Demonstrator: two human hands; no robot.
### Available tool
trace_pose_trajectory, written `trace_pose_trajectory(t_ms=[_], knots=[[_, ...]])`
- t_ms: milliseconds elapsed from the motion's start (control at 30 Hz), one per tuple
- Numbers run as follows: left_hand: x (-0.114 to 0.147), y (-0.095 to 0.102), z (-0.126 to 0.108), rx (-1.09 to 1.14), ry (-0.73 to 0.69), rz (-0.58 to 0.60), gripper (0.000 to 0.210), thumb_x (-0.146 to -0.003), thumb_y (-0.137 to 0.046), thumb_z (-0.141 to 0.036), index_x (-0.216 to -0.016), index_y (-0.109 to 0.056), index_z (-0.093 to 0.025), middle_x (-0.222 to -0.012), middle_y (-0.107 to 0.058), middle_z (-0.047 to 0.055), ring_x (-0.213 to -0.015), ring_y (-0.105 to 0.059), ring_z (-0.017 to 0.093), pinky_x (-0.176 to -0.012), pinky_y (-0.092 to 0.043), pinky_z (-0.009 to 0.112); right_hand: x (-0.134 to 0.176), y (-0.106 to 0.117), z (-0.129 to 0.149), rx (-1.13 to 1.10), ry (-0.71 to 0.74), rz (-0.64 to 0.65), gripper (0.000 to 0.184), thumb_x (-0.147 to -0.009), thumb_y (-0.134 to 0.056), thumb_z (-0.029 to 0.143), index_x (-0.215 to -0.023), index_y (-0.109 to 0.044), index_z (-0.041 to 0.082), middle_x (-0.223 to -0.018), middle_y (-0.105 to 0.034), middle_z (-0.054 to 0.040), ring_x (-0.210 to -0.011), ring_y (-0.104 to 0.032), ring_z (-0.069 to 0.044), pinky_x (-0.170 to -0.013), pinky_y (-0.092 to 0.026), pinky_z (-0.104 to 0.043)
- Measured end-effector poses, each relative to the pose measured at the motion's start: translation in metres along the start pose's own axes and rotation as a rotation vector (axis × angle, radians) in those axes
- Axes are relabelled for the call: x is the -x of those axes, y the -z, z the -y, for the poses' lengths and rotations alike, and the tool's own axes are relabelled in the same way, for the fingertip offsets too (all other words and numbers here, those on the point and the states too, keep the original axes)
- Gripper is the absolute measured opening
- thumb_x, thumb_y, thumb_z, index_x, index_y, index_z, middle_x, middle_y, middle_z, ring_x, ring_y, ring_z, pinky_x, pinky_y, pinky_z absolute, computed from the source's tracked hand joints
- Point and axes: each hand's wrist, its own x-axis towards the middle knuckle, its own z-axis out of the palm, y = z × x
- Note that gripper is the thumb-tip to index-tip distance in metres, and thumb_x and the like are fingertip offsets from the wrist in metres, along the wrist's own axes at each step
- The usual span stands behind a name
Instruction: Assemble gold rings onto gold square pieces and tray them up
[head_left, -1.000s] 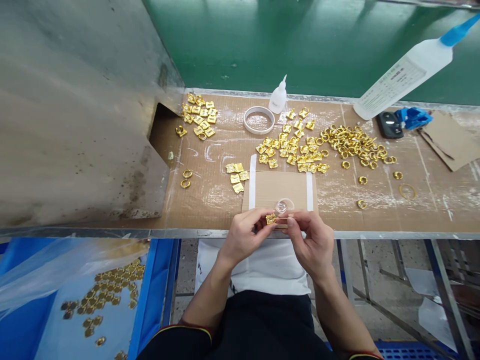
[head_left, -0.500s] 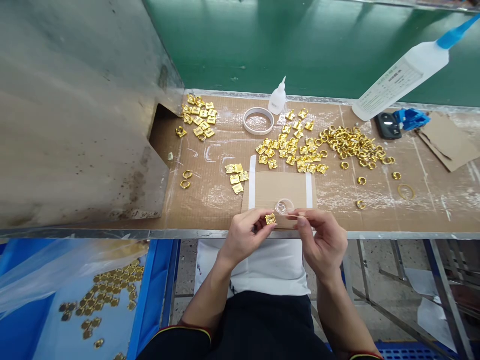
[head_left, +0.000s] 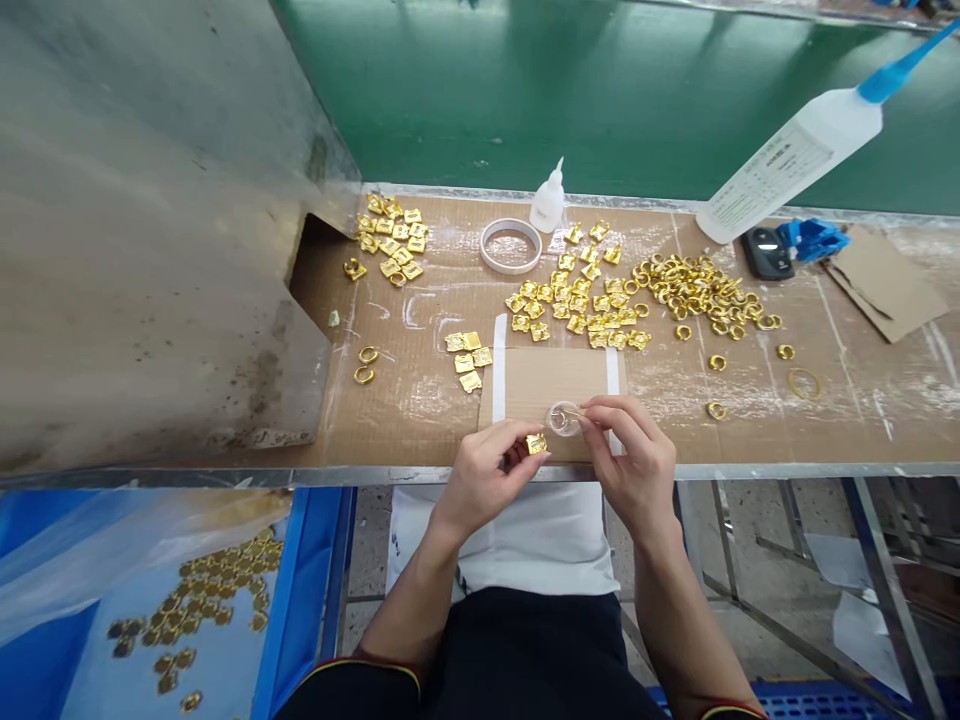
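Observation:
My left hand (head_left: 487, 470) is closed, its thumb and fingers pinching a small gold piece with a square face (head_left: 535, 443). Between the fingertips of my right hand (head_left: 634, 460) is a thin stick (head_left: 576, 413), its tip over or in a small clear round dish (head_left: 561, 420). That dish rests on a cardboard pad (head_left: 555, 375) held down by white tape strips. Just beyond my left hand lie several square gold pieces (head_left: 466, 362). Past the pad is a larger group of square gold pieces (head_left: 577, 295), next to a heap of gold rings (head_left: 701, 290).
A tape roll (head_left: 511, 268) and a small white squeeze bottle (head_left: 547, 205) stand at the back. A large blue-tipped bottle (head_left: 795, 165) leans at the right, near a black device (head_left: 769, 255). A metal housing (head_left: 165, 260) borders the left; a blue bin (head_left: 300, 570) sits below.
My right hand has moved left and tilted the stick, bringing its tip to the clear dish. My left hand keeps the gold piece about where it was. The view has shifted slightly.

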Motion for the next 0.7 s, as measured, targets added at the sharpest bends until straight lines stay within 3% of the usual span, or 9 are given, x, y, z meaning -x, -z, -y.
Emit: trace_pose_trajectory(t_ms=[133, 367, 500, 700], knots=[[0.0, 0.0, 0.0, 0.0, -0.002, -0.007, 0.013, -0.089, -0.072, -0.019, -0.102, -0.073, -0.016, -0.072, -0.072, 0.001, -0.058, -0.063, 0.011, -0.058, -0.054, 0.02, 0.003, 0.003, 0.0, -0.084, -0.079, -0.033, 0.011, -0.097, -0.061, 0.017, -0.092, -0.066, 0.025, -0.088, -0.077, -0.003, -0.084, -0.075, -0.019, -0.072, -0.061, -0.03], [0.001, 0.001, 0.0, -0.007, -0.014, -0.019, 0.014, -0.09, -0.072, -0.022, -0.101, -0.074, -0.015, -0.069, -0.073, 0.001, -0.056, -0.064, 0.011, -0.057, -0.054, 0.019, 0.016, 0.001, 0.008, -0.339, -0.299, -0.2, 0.004, -0.098, -0.064, 0.021, -0.096, -0.065, 0.023, -0.09, -0.08, -0.0024, -0.079, -0.078, -0.017, -0.065, -0.061, -0.027], [0.0, 0.0, 0.001, -0.011, -0.026, -0.024, 0.015, -0.09, -0.072, -0.024, -0.101, -0.074, -0.014, -0.07, -0.074, 0.001, -0.056, -0.065, 0.011, -0.057, -0.055, 0.019, 0.024, -0.001, 0.021, -0.442, -0.272, -0.218, 0.005, -0.099, -0.061, 0.018, -0.1, -0.062, 0.023, -0.094, -0.078, -0.0031, -0.079, -0.079, -0.017, -0.057, -0.06, -0.025], [0.001, -0.001, 0.002, -0.002, -0.028, -0.014, 0.016, -0.091, -0.072, -0.025, -0.102, -0.074, -0.014, -0.069, -0.073, 0.001, -0.056, -0.065, 0.011, -0.055, -0.054, 0.019, 0.031, -0.006, 0.026, -0.34, -0.21, -0.116, 0.008, -0.099, -0.06, 0.018, -0.103, -0.063, 0.024, -0.097, -0.079, -0.0046, -0.084, -0.079, -0.019, -0.062, -0.065, -0.03]])
